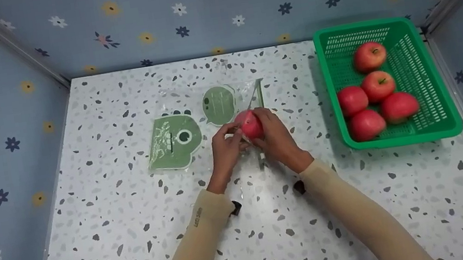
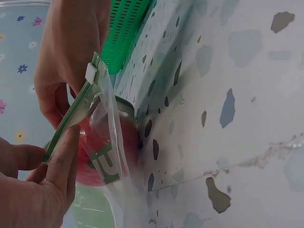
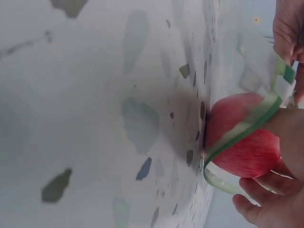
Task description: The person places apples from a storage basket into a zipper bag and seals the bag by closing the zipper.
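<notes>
A red apple (image 1: 251,126) sits at the mouth of a clear plastic zip bag (image 1: 218,104) with green prints, lying on the speckled table. My left hand (image 1: 226,147) pinches the bag's green zip strip (image 2: 71,114) between thumb and fingers; a white slider (image 2: 90,73) is on the strip. From the right, my right hand (image 1: 277,134) holds the apple, fingers curled about its side in the right wrist view. The strip crosses in front of the apple (image 3: 247,156) there, so part of it shows through plastic. A green dinosaur-head print (image 1: 175,141) lies to the left.
A green basket (image 1: 400,139) with several red apples (image 1: 378,86) stands at the right of the table. Flower-patterned walls (image 1: 212,7) close off the back and both sides. Tan sleeves (image 1: 203,227) cover both forearms.
</notes>
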